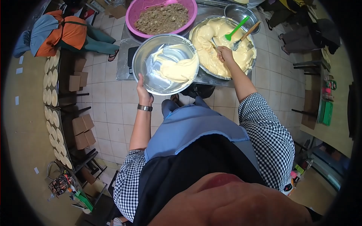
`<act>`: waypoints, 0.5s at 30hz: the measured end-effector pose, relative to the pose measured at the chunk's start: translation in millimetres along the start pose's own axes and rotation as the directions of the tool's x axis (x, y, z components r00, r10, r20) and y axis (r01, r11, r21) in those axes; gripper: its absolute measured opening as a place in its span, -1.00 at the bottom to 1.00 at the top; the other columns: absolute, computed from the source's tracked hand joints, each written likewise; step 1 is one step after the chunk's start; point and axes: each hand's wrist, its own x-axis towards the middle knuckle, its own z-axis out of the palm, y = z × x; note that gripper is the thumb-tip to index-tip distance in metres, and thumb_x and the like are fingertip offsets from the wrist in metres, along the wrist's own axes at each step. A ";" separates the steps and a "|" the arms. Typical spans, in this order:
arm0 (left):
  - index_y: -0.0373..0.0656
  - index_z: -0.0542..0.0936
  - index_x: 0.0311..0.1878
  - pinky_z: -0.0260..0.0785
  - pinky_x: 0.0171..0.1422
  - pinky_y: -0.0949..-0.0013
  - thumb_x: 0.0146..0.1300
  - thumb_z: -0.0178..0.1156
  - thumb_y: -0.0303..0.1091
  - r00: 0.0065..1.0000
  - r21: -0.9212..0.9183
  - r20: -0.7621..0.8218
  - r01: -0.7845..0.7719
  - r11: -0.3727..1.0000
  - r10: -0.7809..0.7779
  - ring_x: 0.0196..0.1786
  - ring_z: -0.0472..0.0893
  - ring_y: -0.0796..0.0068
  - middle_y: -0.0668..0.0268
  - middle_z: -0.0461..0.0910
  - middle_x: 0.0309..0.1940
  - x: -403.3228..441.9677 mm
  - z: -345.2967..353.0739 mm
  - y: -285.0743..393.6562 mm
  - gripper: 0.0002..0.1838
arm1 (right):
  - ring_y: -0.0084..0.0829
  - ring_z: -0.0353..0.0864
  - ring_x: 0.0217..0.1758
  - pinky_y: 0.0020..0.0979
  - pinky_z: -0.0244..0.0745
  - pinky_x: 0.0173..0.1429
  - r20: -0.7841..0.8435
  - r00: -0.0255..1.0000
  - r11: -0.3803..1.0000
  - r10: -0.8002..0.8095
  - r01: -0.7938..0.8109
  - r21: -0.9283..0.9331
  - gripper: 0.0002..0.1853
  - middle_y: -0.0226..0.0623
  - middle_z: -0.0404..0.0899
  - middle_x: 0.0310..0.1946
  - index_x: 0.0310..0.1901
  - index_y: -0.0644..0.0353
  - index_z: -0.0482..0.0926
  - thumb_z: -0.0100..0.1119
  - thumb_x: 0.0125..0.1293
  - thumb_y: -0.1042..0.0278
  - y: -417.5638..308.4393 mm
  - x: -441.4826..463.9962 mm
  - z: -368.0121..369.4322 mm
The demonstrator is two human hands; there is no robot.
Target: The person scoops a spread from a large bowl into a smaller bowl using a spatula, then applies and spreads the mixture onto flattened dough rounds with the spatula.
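Note:
A metal bowl (140, 77) tilts slightly toward me, with pale yellow cream (181, 71) smeared over its bottom and right side. My left hand (144, 91) grips its near-left rim, thumb up along the outside. To the right, a wide basin (222, 78) is heaped with the same cream. Over that heap, my right hand (225, 55) is closed around a slim, light-coloured utensil (215, 42) whose far end meets the cream; its exact kind is unclear. A green spatula (237, 28) and a wooden-handled tool (247, 34) stand in the cream beside my right hand.
A pink basin (193, 19) of brown crumbly filling sits behind the bowl on the metal table (122, 71). A smaller metal bowl (252, 15) stands at back right. A person in orange (71, 34) bends at the left, near rows of pale rounds (51, 77). Cardboard boxes (83, 124) lie below.

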 end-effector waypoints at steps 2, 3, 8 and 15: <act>-0.35 0.34 0.25 0.34 0.25 0.24 0.39 0.01 0.08 1.000 0.004 0.007 0.000 1.000 0.000 0.16 0.51 0.26 0.10 0.49 0.14 -1.2 2.6 1.4 -0.36 | -0.67 0.24 -0.77 -0.59 0.01 -0.76 0.043 0.999 0.992 -0.014 0.009 0.127 -0.85 -0.42 0.46 -0.64 -0.16 0.12 0.57 0.12 0.31 0.30 -4.7 -9.2 -3.0; -0.35 0.34 0.25 0.34 0.25 0.24 0.39 0.01 0.08 1.000 0.006 0.014 0.002 1.000 -0.002 0.16 0.51 0.26 0.10 0.49 0.14 -1.0 5.6 2.1 -0.36 | -0.67 0.24 -0.77 -0.59 0.01 -0.76 0.037 0.999 0.991 -0.017 0.012 0.131 -0.85 -0.42 0.46 -0.64 -0.16 0.12 0.57 0.12 0.31 0.30 -8.0 -14.1 -6.8; -0.33 0.34 0.26 0.30 0.29 0.25 0.39 0.02 0.08 0.998 0.064 0.059 -0.013 0.998 0.010 0.20 0.48 0.28 0.12 0.46 0.17 5.2 27.0 -0.6 -0.35 | -0.65 0.27 -0.75 -0.62 0.06 -0.73 0.094 0.988 0.972 -0.121 0.099 0.214 -0.78 -0.35 0.48 -0.59 -0.03 0.20 0.52 0.05 0.36 0.34 -22.9 -36.3 -32.4; -0.34 0.33 0.28 0.30 0.30 0.24 0.41 -0.01 0.07 0.990 0.120 0.129 0.041 0.992 -0.057 0.22 0.47 0.27 0.10 0.45 0.19 28.1 50.4 -19.5 -0.35 | -0.68 0.31 -0.69 -0.66 0.12 -0.68 0.067 0.964 0.958 -0.257 0.245 0.146 -0.69 -0.36 0.51 -0.54 0.07 0.26 0.52 0.10 0.37 0.31 -59.8 -106.7 -74.3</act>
